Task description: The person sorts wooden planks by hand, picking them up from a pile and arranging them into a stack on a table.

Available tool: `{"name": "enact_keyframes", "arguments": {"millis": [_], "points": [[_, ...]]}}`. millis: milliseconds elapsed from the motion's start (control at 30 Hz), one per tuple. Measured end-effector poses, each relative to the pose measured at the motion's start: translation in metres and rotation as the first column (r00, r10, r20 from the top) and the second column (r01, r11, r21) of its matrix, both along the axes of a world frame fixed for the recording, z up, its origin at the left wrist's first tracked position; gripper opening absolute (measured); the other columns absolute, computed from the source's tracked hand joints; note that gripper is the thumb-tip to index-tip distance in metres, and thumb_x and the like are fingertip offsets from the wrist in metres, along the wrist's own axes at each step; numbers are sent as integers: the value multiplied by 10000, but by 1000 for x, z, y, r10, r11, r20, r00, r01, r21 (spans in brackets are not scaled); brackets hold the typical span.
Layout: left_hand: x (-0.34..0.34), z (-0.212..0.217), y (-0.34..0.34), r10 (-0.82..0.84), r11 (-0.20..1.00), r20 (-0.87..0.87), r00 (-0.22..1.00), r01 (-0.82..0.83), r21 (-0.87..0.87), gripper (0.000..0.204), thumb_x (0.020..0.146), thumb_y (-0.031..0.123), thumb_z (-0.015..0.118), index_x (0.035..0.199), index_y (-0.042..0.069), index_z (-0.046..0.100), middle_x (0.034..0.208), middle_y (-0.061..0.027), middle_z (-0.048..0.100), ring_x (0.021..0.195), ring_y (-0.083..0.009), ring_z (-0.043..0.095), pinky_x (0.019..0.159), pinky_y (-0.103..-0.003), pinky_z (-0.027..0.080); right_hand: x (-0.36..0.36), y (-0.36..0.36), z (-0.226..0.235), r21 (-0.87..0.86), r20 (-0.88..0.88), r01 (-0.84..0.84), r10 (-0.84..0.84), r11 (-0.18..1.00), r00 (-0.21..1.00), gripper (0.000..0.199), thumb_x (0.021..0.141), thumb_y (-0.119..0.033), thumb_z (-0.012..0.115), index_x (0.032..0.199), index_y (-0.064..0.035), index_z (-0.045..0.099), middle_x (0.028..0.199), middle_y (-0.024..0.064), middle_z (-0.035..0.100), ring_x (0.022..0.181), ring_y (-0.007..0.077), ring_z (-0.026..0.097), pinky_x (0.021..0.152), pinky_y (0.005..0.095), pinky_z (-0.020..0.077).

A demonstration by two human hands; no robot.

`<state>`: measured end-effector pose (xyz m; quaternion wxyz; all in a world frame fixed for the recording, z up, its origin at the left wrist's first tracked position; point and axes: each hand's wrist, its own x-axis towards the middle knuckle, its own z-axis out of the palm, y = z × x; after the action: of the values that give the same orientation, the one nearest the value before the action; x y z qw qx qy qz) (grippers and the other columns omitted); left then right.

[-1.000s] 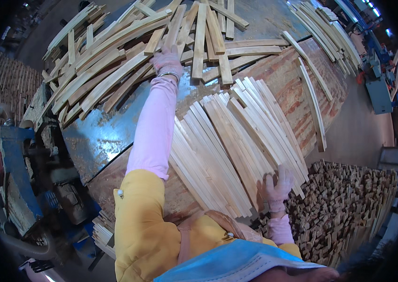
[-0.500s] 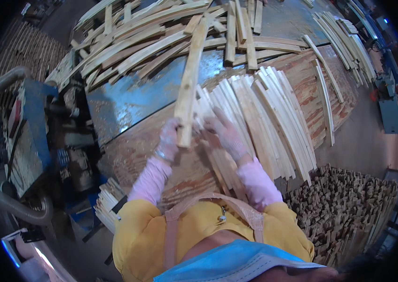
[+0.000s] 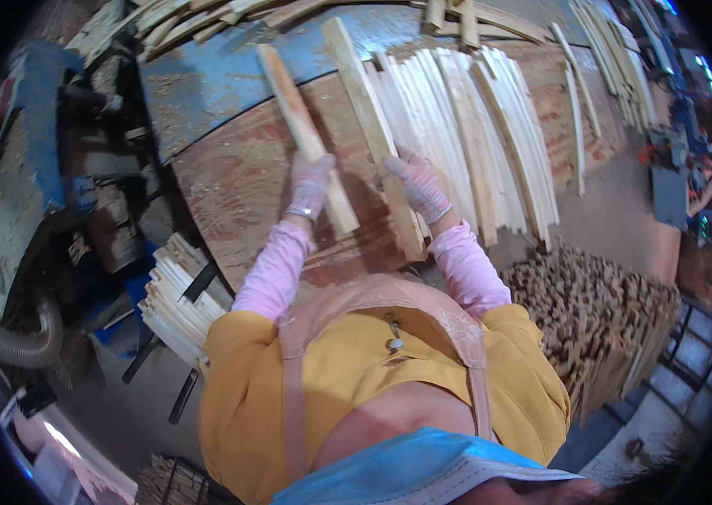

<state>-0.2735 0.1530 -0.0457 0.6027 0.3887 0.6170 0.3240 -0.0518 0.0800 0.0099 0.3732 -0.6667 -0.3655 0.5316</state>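
2 wooden slats: the left hand (image 3: pixel 312 181) grips the left slat (image 3: pixel 301 126), the right hand (image 3: pixel 419 185) clasps the right slat (image 3: pixel 364 109), both left of the pale slat stack (image 3: pixel 482 126).

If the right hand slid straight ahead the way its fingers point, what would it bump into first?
Probably the row of pale slats just beyond the right hand, which already grips one wooden strip; depth is hard to judge.

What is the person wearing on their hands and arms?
Pale, pinkish knitted work gloves cover the left hand and the right hand. Light pink sleeve covers run up both forearms, over the yellow sleeves of the top.
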Motion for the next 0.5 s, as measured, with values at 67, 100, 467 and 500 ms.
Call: {"name": "enact_keyframes", "arguments": {"millis": [67,100,467,500], "points": [[-13,-21,-18,-101,995,-255,962,102,-9,759,830,304,757,1435,-27,439,1036,-205,733,866,-379,721,834,-451,563,41,-18,-14,49,-15,34,-33,998,999,484,967,-251,650,1393,-29,597,1274,191,692,1125,271,690,926,366,543],[-7,6,-28,-211,977,-277,937,190,-100,821,828,331,759,1475,-29,406,1141,-240,706,982,-403,705,902,-464,547,70,-32,-26,129,43,32,-38,991,998,560,978,-235,659,1453,23,514,1260,179,697,1089,252,697,932,354,552],[93,26,-95,-801,580,-401,445,745,-331,1081,859,500,730,1607,-53,180,1575,-289,418,1455,-392,436,1190,-419,377,164,-57,30,-130,-250,386,-407,913,879,479,999,-202,558,1420,28,548,1186,151,710,902,235,715,821,364,594],[92,15,-102,-780,593,-420,464,762,-261,1084,858,497,730,1607,-55,174,1563,-291,431,1434,-395,461,1177,-421,391,168,-57,26,-130,-287,415,-435,900,854,538,1002,-215,565,1466,47,498,1202,166,706,869,251,724,810,383,609]]}}
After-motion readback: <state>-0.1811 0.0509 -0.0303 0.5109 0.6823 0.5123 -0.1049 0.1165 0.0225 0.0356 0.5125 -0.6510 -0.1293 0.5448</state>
